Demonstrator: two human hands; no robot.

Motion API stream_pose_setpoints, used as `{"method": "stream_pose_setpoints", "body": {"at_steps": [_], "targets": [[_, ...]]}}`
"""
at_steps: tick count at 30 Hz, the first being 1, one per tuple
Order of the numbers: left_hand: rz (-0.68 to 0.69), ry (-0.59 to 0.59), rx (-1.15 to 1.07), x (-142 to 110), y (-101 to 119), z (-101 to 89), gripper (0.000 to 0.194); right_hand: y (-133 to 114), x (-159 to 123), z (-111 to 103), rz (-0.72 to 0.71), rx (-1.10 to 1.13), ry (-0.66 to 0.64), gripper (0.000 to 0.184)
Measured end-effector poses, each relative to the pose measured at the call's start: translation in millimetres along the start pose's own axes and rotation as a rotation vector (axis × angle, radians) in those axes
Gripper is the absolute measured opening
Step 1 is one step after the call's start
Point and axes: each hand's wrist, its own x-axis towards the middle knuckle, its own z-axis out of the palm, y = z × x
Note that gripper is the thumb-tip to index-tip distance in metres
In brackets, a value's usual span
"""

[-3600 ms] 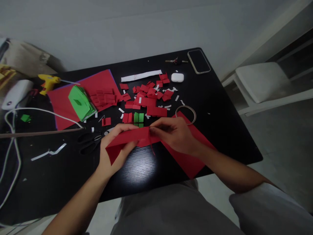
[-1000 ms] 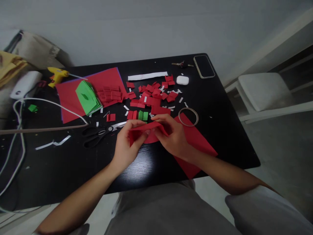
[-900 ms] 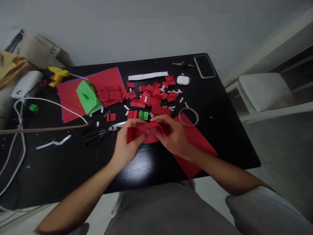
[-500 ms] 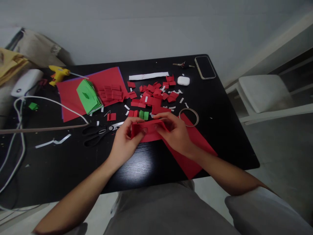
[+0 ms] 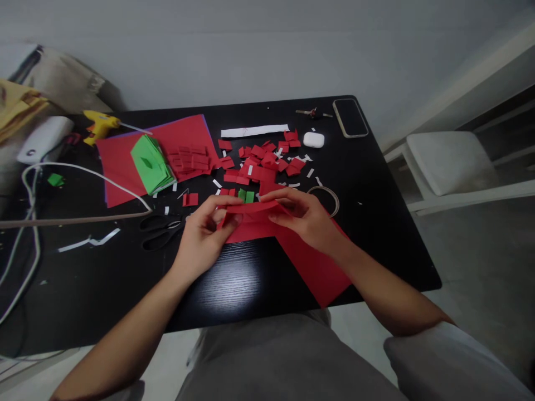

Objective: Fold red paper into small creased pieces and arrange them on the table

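Observation:
Both hands hold a folded piece of red paper (image 5: 251, 221) just above the black table (image 5: 376, 223). My left hand (image 5: 200, 236) pinches its left end, fingers curled round the fold. My right hand (image 5: 305, 220) pinches the top edge at the right, thumb and fingers pressed on the paper. A larger red sheet (image 5: 313, 267) lies flat under my right wrist and reaches the table's front edge.
Black scissors (image 5: 161, 231) lie left of my left hand. Behind are several red cut pieces (image 5: 259, 167), small green pieces (image 5: 246, 195), a tape ring (image 5: 328, 197), a green stack (image 5: 150, 164) on a red sheet, a glue gun (image 5: 98, 123), an earbud case (image 5: 313, 139), a phone (image 5: 350, 117), cables at left.
The long red strip held spread out earlier has been folded down into a shorter, thicker piece. Both hands have come closer together and slightly further from me.

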Motion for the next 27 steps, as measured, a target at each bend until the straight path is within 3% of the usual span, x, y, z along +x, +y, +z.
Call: {"method": "stream_pose_setpoints", "body": {"at_steps": [6,9,12,16,18,20,22,24,27], "targets": [[-0.116,-0.139,-0.186,4,-1,-13.5,0.028,-5,3,-18,0.148,0.089,-0.223,0.038],[-0.159,-0.168,-0.300,4,2,-17.0,0.028,-7,4,-25,0.164,0.179,-0.304,0.048],[-0.179,-0.189,-0.392,5,5,-19.7,0.027,-11,5,-26,0.172,0.295,-0.383,0.047],[-0.196,-0.358,-0.453,8,9,-28.7,0.046,-14,2,-22,0.207,0.248,-0.269,0.040],[-0.164,-0.477,-0.457,9,9,-34.0,0.054,-13,1,-18,0.188,0.119,-0.177,0.030],[-0.092,-0.535,-0.367,9,8,-36.5,0.051,-11,1,-15,0.127,-0.031,-0.137,0.017],[-0.001,-0.481,-0.187,8,7,-34.0,0.034,-7,-1,-12,0.065,-0.112,-0.127,0.018],[0.076,-0.345,-0.026,6,4,-27.3,0.016,-2,-2,-9,0.041,-0.122,-0.119,0.030],[0.163,-0.152,0.095,3,-3,-16.6,0.017,4,-5,-6,0.050,-0.162,-0.117,0.038]]}}
